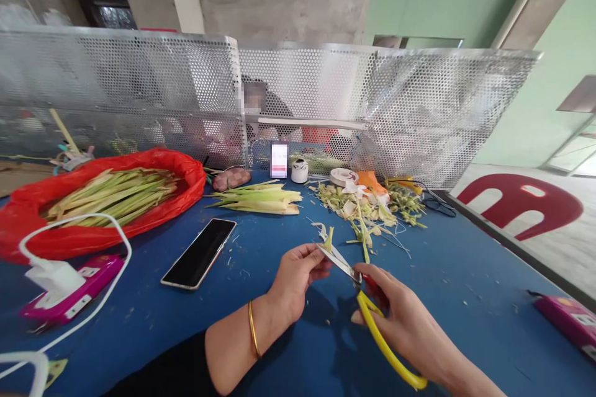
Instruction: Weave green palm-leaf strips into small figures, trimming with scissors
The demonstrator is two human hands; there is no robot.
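Yellow-handled scissors [390, 347] are in my right hand [395, 310], whose fingers close around the handles. Their metal blades [339, 260] point up and left toward my left hand [295, 279]. Between the thumb and fingers of that hand is a small pale green and white piece of plant husk [328, 239], right at the blade tips. Some of its lower end is hidden by my fingers. Just beyond my right hand, a pale green stalk [365, 251] reaches from a heap of husk scraps [349, 205]; whether my fingers touch it I cannot tell.
A red plastic bag [177, 161] holds long green husks at the left. A phone [199, 254], a bundle of husks [261, 198], a white jar [299, 171] and a lit phone [279, 160] lie or stand ahead. Purple power strips [93, 282] flank the blue table; perforated metal panels [307, 87] border its back.
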